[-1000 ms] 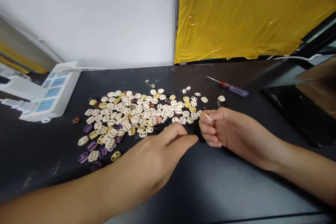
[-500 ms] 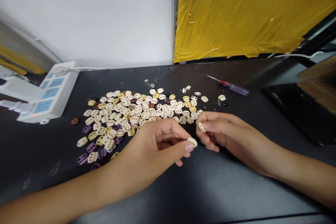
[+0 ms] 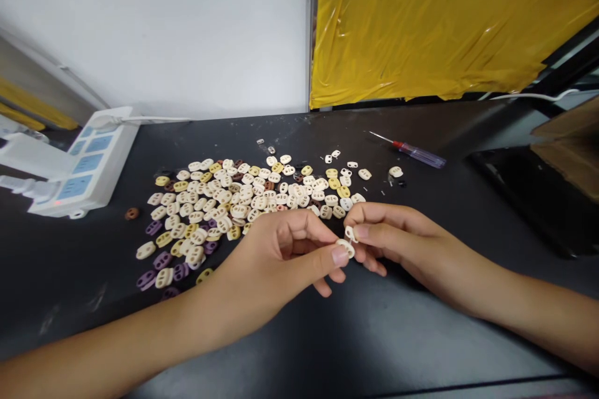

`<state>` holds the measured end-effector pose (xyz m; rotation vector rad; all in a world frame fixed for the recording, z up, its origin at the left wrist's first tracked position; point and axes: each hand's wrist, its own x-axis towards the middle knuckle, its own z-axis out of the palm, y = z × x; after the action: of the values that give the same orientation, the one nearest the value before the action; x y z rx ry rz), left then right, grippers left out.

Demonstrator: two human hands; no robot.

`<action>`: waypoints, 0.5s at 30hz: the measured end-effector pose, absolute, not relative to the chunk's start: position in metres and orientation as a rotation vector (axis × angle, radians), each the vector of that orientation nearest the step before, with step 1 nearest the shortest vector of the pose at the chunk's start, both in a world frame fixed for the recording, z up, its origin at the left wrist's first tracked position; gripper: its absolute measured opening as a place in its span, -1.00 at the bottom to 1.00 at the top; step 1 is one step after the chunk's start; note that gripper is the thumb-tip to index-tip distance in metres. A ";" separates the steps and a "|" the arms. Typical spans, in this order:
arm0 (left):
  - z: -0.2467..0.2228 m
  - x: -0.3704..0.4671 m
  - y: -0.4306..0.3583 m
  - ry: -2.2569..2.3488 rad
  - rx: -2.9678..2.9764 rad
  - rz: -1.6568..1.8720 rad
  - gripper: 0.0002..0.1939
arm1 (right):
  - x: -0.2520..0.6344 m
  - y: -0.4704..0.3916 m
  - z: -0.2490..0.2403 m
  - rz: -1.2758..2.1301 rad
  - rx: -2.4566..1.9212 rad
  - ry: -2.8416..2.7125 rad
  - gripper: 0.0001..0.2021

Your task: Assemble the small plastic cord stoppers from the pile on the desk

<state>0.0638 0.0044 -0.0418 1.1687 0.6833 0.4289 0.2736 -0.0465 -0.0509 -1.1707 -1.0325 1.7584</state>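
Between the thumb and forefinger of my left hand (image 3: 285, 262) is a cream oval piece (image 3: 346, 248). My right hand (image 3: 397, 240) pinches a smaller white piece (image 3: 350, 234) just above it; the two pieces meet or nearly meet, and a thin part shows between them. Beyond my left hand spreads a pile of oval two-holed pieces (image 3: 241, 211), mostly cream, with yellow, brown and purple ones among them. Several small white pieces (image 3: 352, 164) and tiny bits lie behind my right hand.
A screwdriver (image 3: 416, 153) with a clear purple handle lies at the back right. At the far left sits a white power strip (image 3: 100, 165) with plugs in it. A black tray-like object (image 3: 528, 199) and cardboard (image 3: 571, 156) are at the right.
My right hand has moved slightly left, bringing its small white piece to the cream piece in my left hand. The gap between the two pieces has closed or nearly closed.
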 end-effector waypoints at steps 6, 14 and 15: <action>-0.043 0.066 0.003 0.730 1.137 0.438 -0.81 | 0.270 -0.048 -0.048 1.692 -1.230 -1.093 -0.69; -0.045 0.067 0.000 0.750 1.193 0.473 -0.80 | 0.267 -0.051 -0.040 1.538 -1.265 -1.203 -0.63; -0.045 0.067 -0.001 0.749 1.201 0.477 -0.80 | 0.267 -0.052 -0.040 1.537 -1.251 -1.213 -0.63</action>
<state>0.0674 -0.0008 -0.0449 1.2011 0.7487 0.4773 0.2665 -0.0516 -0.0397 -1.2512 -1.2131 1.5365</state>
